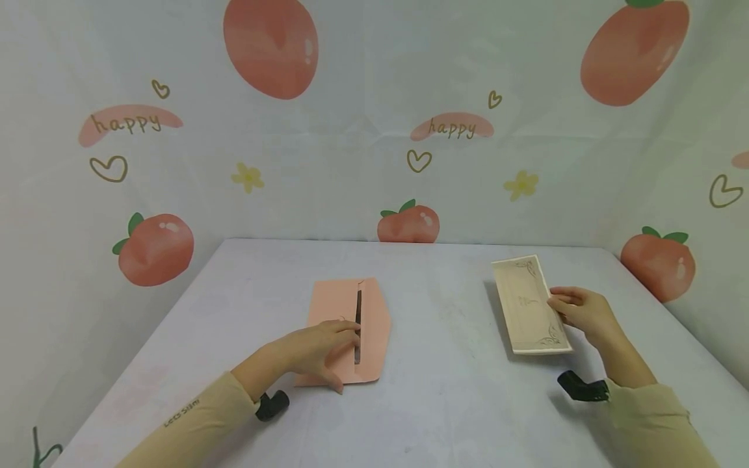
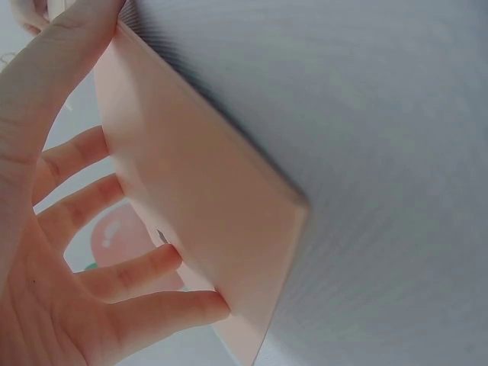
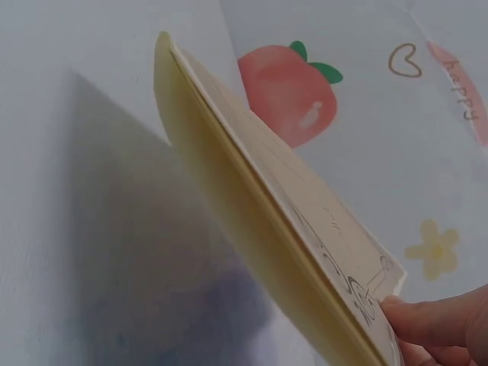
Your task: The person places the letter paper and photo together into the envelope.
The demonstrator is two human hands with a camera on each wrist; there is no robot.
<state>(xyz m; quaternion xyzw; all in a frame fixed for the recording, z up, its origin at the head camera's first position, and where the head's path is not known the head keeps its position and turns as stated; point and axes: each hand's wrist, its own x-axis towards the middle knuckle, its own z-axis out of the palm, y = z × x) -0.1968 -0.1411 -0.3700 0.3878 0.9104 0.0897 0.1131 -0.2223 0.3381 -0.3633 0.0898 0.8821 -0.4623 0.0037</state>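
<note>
A pink envelope [image 1: 330,299] lies on the table left of the middle, its pointed flap to the right and a dark slit [image 1: 358,302] along it. My left hand [image 1: 316,348] rests on it with fingers spread. In the left wrist view, the fingertips [image 2: 168,259] touch the envelope's face, and the thumb reaches its edge. On the right, my right hand [image 1: 585,315] pinches the long edge of a cream card [image 1: 523,305] with scroll drawings in its corners. The card is tilted above its shadow. A yellowish back layer [image 3: 206,198] stands slightly apart from its front in the right wrist view.
A white table [image 1: 439,403] carries both things. Behind it hangs a white cloth [image 1: 351,169] printed with peaches, hearts and flowers. Black curved pieces stick out at the left wrist [image 1: 272,406] and the right wrist [image 1: 582,388].
</note>
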